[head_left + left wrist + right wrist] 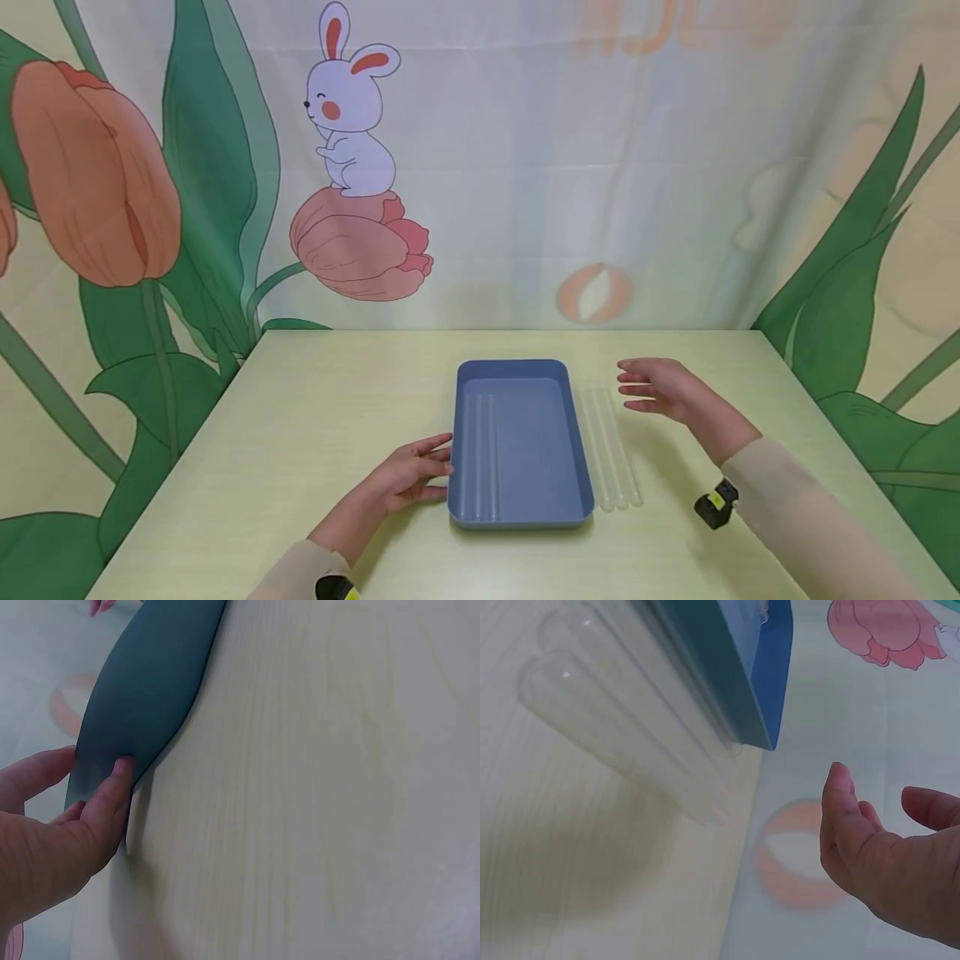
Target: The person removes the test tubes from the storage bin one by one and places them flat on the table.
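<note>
A blue rectangular tray point(536, 450) lies on the table with several clear test tubes point(481, 458) lengthwise along its left side. On the table just right of the tray are three more clear test tubes point(613, 450), side by side; their rounded ends point(562, 667) show in the right wrist view. My left hand point(412, 477) touches the tray's left outer wall, its thumb and fingertips against the side point(142, 690). Beyond the loose tubes, my right hand point(660, 390) hovers with fingers extended toward them and holds nothing.
The pale wooden table point(337, 417) ends at the back against a printed curtain point(495, 208) with a rabbit and tulips. A small black device point(716, 504) is worn at the right wrist, another point(333, 587) at the left.
</note>
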`<state>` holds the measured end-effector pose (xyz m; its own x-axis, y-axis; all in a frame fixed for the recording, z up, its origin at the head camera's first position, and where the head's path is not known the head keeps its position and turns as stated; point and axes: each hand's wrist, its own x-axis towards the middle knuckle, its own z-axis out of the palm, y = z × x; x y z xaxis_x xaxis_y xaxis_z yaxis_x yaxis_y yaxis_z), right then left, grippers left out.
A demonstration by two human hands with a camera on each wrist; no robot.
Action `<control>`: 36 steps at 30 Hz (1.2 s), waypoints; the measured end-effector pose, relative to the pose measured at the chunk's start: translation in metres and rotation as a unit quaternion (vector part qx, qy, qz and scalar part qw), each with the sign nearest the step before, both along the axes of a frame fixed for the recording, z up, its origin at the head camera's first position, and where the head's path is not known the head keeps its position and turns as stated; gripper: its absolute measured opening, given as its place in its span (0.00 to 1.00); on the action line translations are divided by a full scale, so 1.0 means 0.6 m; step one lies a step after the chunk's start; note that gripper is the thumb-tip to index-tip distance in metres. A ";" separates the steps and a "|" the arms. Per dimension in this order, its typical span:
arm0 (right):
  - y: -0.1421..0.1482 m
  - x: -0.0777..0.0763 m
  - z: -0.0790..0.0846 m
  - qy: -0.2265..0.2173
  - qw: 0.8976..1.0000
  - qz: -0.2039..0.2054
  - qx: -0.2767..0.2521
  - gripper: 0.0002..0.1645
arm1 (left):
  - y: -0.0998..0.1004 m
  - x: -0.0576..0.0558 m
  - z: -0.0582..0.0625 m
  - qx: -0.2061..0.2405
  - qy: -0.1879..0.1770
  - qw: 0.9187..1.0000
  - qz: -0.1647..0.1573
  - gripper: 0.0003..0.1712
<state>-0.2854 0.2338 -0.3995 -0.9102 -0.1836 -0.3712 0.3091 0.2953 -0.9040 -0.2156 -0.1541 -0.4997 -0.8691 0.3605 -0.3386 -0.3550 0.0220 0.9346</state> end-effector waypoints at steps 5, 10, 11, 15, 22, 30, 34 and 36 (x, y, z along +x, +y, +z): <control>-0.019 0.005 0.014 -0.003 1.000 0.024 -0.011 0.36 | 0.000 -0.001 -0.001 0.000 0.000 1.000 -0.001 0.41; -0.044 0.007 0.019 0.000 0.999 0.047 -0.014 0.35 | -0.001 0.000 -0.001 0.002 0.003 1.000 -0.004 0.41; -0.049 0.006 0.019 0.000 0.999 0.050 -0.015 0.35 | -0.001 0.000 -0.001 0.002 0.003 1.000 -0.005 0.42; -0.069 0.003 0.021 0.002 0.998 0.062 -0.020 0.34 | 0.000 -0.001 -0.001 0.001 0.000 1.000 -0.002 0.41; -0.096 0.001 0.026 -0.002 0.995 0.097 -0.026 0.34 | 0.001 -0.002 -0.003 0.002 -0.001 1.000 0.001 0.40; -0.124 -0.002 0.020 -0.017 0.991 0.129 -0.018 0.35 | -0.001 -0.003 -0.004 0.002 -0.002 1.000 -0.002 0.41; -0.145 -0.006 0.014 -0.030 0.991 0.127 -0.015 0.35 | -0.002 -0.002 -0.004 0.001 0.000 1.000 -0.001 0.41; -0.157 -0.007 0.009 -0.040 0.992 0.122 -0.021 0.35 | -0.002 -0.002 -0.005 0.002 0.000 1.000 -0.001 0.41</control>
<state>-0.2897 0.1397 -0.3942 -0.8046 -0.4113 -0.4283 0.3052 0.3324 -0.8924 -0.2167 -0.1556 -0.5025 -0.8680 0.3639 -0.3378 -0.3554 0.0199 0.9345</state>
